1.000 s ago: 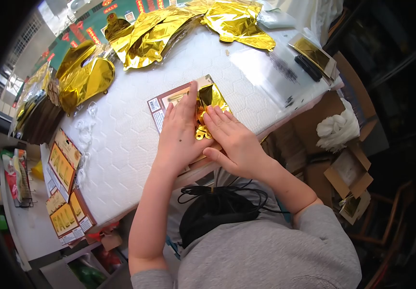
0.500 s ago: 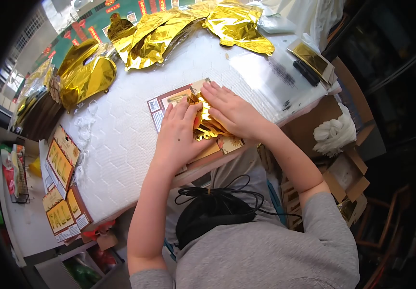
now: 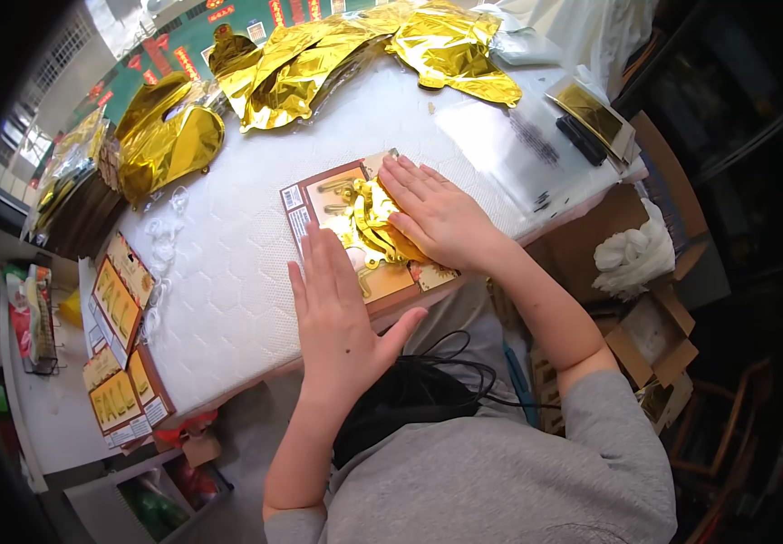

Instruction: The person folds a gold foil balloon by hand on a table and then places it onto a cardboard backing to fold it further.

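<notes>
Crumpled gold foil [image 3: 373, 220], apparently a folded foil balloon, lies on a printed cardboard packaging card [image 3: 326, 192] near the table's front edge. My right hand [image 3: 439, 216] rests flat over the foil's right side, fingers stretched toward the card's far corner. To the left, my left hand [image 3: 339, 313] is spread, thumb out, with its fingertips at the card's left edge and nothing held. Part of the foil is hidden beneath the right palm.
Gold foil balloons [image 3: 292, 68] lie along the table's far side. Printed cards [image 3: 120, 304] sit at the left edge beside white string [image 3: 163, 245]. Clear plastic bags [image 3: 500, 145] and a black marker-like object [image 3: 580, 138] lie at right. Cardboard boxes [image 3: 650, 326] stand below.
My left hand has drawn back off the foil, toward my body, and its fingers have straightened. More of the foil and card shows. The right hand stays nearly in place.
</notes>
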`<state>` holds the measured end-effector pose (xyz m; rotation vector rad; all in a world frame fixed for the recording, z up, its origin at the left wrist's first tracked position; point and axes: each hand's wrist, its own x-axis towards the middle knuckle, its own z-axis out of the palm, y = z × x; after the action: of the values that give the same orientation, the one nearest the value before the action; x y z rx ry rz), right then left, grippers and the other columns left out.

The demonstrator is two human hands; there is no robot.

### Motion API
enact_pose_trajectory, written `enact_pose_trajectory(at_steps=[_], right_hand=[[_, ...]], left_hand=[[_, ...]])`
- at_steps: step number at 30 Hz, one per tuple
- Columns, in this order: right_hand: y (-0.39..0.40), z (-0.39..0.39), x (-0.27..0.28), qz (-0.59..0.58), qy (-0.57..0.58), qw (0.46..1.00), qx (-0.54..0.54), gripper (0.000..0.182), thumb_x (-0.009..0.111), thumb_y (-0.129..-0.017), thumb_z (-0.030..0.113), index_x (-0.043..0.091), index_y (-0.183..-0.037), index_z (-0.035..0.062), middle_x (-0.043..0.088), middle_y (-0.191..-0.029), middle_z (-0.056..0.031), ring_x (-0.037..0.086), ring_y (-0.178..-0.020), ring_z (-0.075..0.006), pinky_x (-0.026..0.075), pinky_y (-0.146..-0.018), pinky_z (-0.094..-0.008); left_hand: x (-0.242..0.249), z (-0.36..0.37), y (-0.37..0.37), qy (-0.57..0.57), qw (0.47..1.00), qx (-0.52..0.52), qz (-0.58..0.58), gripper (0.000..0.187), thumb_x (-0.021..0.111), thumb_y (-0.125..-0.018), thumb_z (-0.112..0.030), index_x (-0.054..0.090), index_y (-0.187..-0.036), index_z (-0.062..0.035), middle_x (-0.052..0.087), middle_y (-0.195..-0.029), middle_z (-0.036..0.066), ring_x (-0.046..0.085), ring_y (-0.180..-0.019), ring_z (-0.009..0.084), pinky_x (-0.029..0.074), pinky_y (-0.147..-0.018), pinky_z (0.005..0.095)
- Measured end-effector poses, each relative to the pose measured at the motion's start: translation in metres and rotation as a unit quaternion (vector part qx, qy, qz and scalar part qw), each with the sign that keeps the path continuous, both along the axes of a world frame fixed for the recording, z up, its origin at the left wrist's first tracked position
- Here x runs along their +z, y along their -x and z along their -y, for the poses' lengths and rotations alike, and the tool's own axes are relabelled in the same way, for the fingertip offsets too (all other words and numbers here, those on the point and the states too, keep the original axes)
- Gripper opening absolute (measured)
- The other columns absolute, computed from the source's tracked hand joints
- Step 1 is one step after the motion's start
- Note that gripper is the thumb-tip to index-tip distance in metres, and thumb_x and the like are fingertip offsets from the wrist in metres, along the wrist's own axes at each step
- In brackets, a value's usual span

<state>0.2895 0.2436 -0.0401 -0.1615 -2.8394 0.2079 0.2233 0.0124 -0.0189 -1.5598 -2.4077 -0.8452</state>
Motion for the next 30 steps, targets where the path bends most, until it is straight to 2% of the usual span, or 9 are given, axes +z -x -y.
enact_pose_trajectory(at_steps=[2,11,18,20,23,24,25,27,30], right_hand=[[0.0,0.0,0.0,0.004,-0.003,1.0,-0.002,0.063,0.044,-0.11,0.033,0.031,-0.162,0.0005,0.033,-0.168,-0.0199,0.031,-0.156,-0.0331,0.024,-0.129,-0.0452],[-0.001,-0.002,-0.001,0.006,0.014,1.0,0.007,0.063,0.041,-0.111,0.035,0.032,-0.162,0.0007,0.032,-0.169,-0.0193,0.029,-0.158,-0.0319,0.022,-0.129,-0.0446],[0.0,-0.002,-0.004,0.016,-0.002,1.0,0.003,0.063,0.039,-0.112,0.038,0.03,-0.163,0.0014,0.03,-0.17,-0.0184,0.027,-0.159,-0.0307,0.021,-0.13,-0.0435],[-0.001,-0.001,-0.004,0.017,-0.004,1.0,0.001,0.063,0.038,-0.112,0.038,0.03,-0.163,0.0015,0.03,-0.17,-0.0183,0.027,-0.159,-0.0305,0.021,-0.13,-0.0435],[0.0,0.0,-0.002,0.017,0.0,1.0,0.002,0.064,0.039,-0.112,0.038,0.03,-0.163,0.0016,0.03,-0.17,-0.0181,0.028,-0.158,-0.0305,0.021,-0.13,-0.0437],[0.0,-0.001,-0.004,0.016,-0.002,1.0,0.001,0.064,0.039,-0.112,0.038,0.03,-0.163,0.0018,0.03,-0.17,-0.0179,0.028,-0.158,-0.0305,0.021,-0.13,-0.0438],[0.0,-0.001,-0.005,0.015,-0.003,1.0,-0.001,0.064,0.039,-0.112,0.038,0.03,-0.163,0.0019,0.03,-0.17,-0.0178,0.028,-0.158,-0.0306,0.021,-0.13,-0.044],[0.0,-0.001,-0.004,0.014,-0.002,1.0,-0.001,0.064,0.04,-0.112,0.038,0.031,-0.163,0.002,0.031,-0.17,-0.0178,0.028,-0.158,-0.0305,0.021,-0.13,-0.0442],[0.0,-0.001,-0.002,0.011,-0.003,1.0,0.004,0.064,0.041,-0.111,0.038,0.031,-0.163,0.0021,0.031,-0.17,-0.0178,0.028,-0.158,-0.0303,0.021,-0.13,-0.0444]], left_hand=[[-0.016,0.006,-0.013,0.043,0.999,0.01,-0.016,0.101,0.075,-0.092,-0.039,0.022,-0.16,0.0132,0.027,-0.164,0.037,0.028,-0.155,0.0485,0.02,-0.126,0.0584],[-0.027,0.019,-0.02,0.11,0.988,0.027,-0.106,0.066,0.063,-0.097,-0.016,0.042,-0.156,0.0043,0.039,-0.162,0.032,0.038,-0.152,0.0439,0.029,-0.124,0.0546],[0.011,0.101,-0.015,0.185,0.981,0.057,-0.031,0.064,0.056,-0.093,-0.001,0.047,-0.156,-0.0023,0.039,-0.165,0.024,0.037,-0.154,0.0395,0.029,-0.124,0.0557],[0.012,0.12,0.0,0.203,0.972,0.123,-0.001,0.077,0.052,-0.087,0.008,0.039,-0.161,-0.0054,0.034,-0.169,0.02,0.031,-0.156,0.0391,0.025,-0.126,0.0566],[0.019,0.128,0.016,0.214,0.971,0.105,0.01,0.082,0.056,-0.086,0.006,0.036,-0.163,-0.0069,0.029,-0.171,0.018,0.026,-0.159,0.039,0.022,-0.127,0.0574],[0.025,0.126,0.015,0.24,0.966,0.098,0.005,0.079,0.063,-0.091,-0.005,0.033,-0.164,-0.0042,0.027,-0.171,0.021,0.025,-0.159,0.0401,0.02,-0.127,0.0595],[0.029,0.12,0.013,0.241,0.966,0.098,0.004,0.079,0.063,-0.091,-0.005,0.033,-0.164,-0.0042,0.027,-0.171,0.021,0.025,-0.159,0.0401,0.02,-0.127,0.0595],[0.035,0.094,0.001,0.159,0.987,0.033,0.002,0.087,0.071,-0.089,-0.012,0.028,-0.164,-0.0004,0.025,-0.171,0.024,0.023,-0.16,0.0401,0.02,-0.127,0.0576],[0.034,0.029,-0.022,0.096,0.994,-0.059,0.002,0.086,0.07,-0.096,-0.025,0.026,-0.163,0.0054,0.026,-0.17,0.027,0.024,-0.159,0.0394,0.02,-0.128,0.0549]])
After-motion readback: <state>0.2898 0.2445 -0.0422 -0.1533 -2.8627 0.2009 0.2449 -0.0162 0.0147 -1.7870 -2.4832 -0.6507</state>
